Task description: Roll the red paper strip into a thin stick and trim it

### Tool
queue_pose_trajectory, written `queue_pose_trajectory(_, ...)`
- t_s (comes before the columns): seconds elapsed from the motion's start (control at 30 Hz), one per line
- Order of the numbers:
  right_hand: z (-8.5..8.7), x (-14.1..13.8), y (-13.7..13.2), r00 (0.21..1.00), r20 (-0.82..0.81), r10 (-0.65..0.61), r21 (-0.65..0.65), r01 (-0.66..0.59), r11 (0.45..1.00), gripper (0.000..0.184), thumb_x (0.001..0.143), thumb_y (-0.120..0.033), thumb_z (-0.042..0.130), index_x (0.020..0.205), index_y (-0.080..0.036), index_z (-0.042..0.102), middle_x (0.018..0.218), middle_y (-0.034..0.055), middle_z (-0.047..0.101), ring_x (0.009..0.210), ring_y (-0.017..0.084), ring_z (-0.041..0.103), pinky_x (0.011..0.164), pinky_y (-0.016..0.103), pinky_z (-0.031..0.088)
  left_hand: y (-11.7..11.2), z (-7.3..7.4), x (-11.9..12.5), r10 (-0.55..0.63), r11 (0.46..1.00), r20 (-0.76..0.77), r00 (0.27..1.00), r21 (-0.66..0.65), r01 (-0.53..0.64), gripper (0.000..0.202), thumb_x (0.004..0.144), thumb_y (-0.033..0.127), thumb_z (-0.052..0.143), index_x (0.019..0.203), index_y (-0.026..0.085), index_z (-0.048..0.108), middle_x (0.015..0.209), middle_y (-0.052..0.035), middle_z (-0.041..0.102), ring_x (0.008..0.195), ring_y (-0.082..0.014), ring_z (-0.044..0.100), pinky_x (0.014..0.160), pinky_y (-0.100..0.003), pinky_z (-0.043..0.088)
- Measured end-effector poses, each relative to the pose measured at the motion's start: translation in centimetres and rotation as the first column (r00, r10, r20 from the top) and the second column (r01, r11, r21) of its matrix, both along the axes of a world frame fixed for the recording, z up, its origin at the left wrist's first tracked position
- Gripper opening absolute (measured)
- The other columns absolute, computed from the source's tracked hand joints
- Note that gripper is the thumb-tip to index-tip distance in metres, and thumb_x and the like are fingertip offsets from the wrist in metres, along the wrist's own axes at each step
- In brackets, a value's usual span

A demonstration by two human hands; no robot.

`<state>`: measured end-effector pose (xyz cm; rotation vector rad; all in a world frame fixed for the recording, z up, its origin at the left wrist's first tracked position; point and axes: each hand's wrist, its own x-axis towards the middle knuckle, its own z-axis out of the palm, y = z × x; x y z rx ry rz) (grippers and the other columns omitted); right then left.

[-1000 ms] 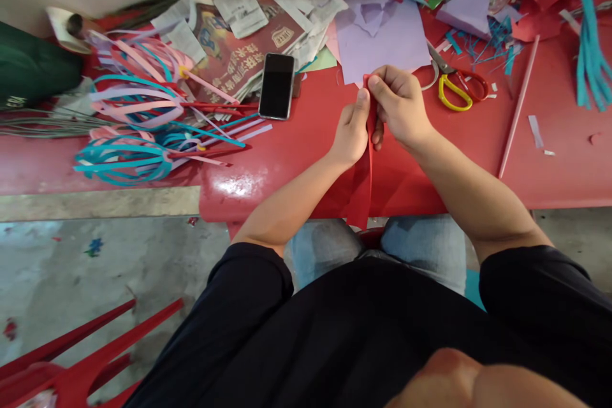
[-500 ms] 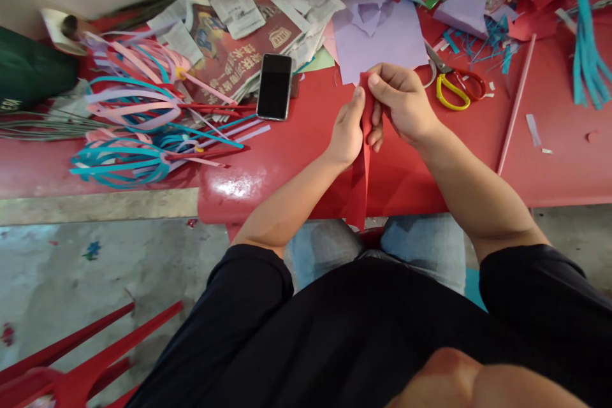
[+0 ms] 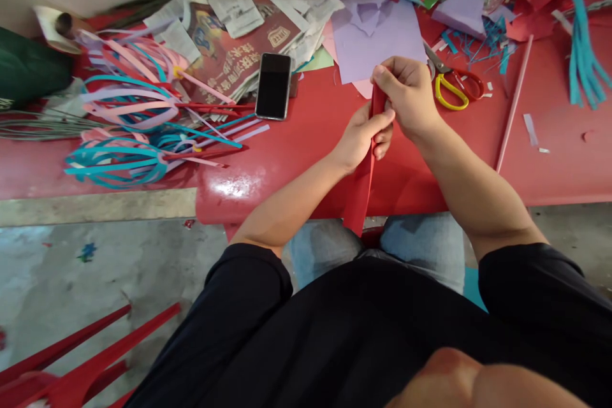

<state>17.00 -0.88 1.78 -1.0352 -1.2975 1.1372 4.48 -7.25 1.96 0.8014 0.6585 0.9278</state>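
A long folded strip of red paper [image 3: 361, 194] hangs from my hands over the table's front edge, its lower end above my lap. My right hand [image 3: 406, 92] pinches the strip's top end between thumb and fingers. Just below, my left hand [image 3: 361, 137] is closed round the strip, thumb along the fold. The purple paper sheet [image 3: 377, 38] lies behind my hands. Right of my right hand rest scissors [image 3: 452, 86] with one yellow and one red handle loop.
On the red table [image 3: 296, 172], a phone [image 3: 274, 86] lies left of my hands. Further left are striped paper lanterns [image 3: 124, 162]; newspapers [image 3: 239, 57] spread behind. To the right lie a pink stick [image 3: 515, 102] and blue fringed paper [image 3: 583, 44]. A red chair [image 3: 86, 370] stands lower left.
My left hand has slid down the strip, its thumb now lying across it. My right hand still pinches the top, slightly further right. The strip's lower end slants more to the left.
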Motion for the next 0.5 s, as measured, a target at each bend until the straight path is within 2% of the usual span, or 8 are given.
queue_pose_trajectory(0.1,-0.2,0.7,1.0,0.998,-0.041,-0.044,0.019,0.045,0.999,0.042,0.092,-0.067,0.078,0.077,-0.03,0.065,0.061,-0.0027,0.046,0.057,0.016,0.032,0.054,0.037,0.038,-0.3,0.3,0.0,-0.071,0.996,0.019,0.997,-0.044,0.072,0.001,0.112,0.025,0.055,0.112,0.026,0.054,0.063,0.0108,0.042,0.041,-0.007,0.041,0.043,-0.016,0.035)
queue_pose_trajectory(0.2,-0.5,1.6,2.3,0.989,-0.065,-0.133,0.089,0.139,0.986,0.036,0.092,-0.059,0.082,0.071,-0.033,0.068,0.061,-0.0016,0.048,0.055,0.017,0.031,0.056,0.039,0.035,-0.3,0.5,0.1,-0.106,0.99,0.018,0.994,-0.096,0.107,0.007,0.115,0.029,0.05,0.114,0.025,0.056,0.065,0.0104,0.039,0.039,-0.0055,0.035,0.041,-0.014,0.029)
queue_pose_trajectory(0.27,-0.6,2.2,3.1,0.982,-0.081,-0.171,0.093,0.178,0.98,0.033,0.092,-0.054,0.083,0.071,-0.033,0.068,0.061,-0.0018,0.048,0.055,0.017,0.032,0.055,0.038,0.033,-0.3,0.4,0.2,-0.111,0.986,-0.01,0.994,-0.128,0.109,0.011,0.116,0.03,0.048,0.112,0.024,0.057,0.064,0.0105,0.037,0.038,-0.0047,0.032,0.041,-0.014,0.026)
queue_pose_trajectory(0.33,-0.6,2.7,3.9,0.971,-0.099,-0.218,0.073,0.225,0.972,0.03,0.099,-0.04,0.075,0.072,-0.028,0.066,0.059,-0.0037,0.047,0.052,0.014,0.03,0.053,0.035,0.028,-0.3,0.0,0.4,-0.129,0.984,-0.04,0.991,-0.129,0.123,0.015,0.117,0.033,0.048,0.11,0.024,0.057,0.064,0.0108,0.037,0.037,-0.0049,0.032,0.04,-0.014,0.027)
queue_pose_trajectory(0.43,-0.3,3.3,4.5,0.953,-0.114,-0.282,0.049,0.289,0.956,0.032,0.103,-0.02,0.063,0.071,-0.023,0.063,0.057,-0.0059,0.044,0.052,0.01,0.028,0.053,0.033,0.021,-0.2,-0.8,0.7,-0.171,0.984,-0.096,0.981,-0.068,0.165,0.03,0.119,0.041,0.047,0.098,0.022,0.056,0.061,0.0106,0.039,0.036,-0.0065,0.038,0.038,-0.017,0.033)
queue_pose_trajectory(0.5,0.0,3.5,4.6,0.94,-0.121,-0.318,0.043,0.325,0.945,0.036,0.105,-0.013,0.06,0.07,-0.022,0.06,0.057,-0.0067,0.043,0.052,0.01,0.026,0.054,0.034,0.018,-0.2,-1.3,0.9,-0.174,0.985,-0.146,0.974,-0.019,0.173,0.037,0.119,0.042,0.048,0.088,0.022,0.053,0.058,0.0102,0.04,0.036,-0.0071,0.041,0.037,-0.018,0.036)
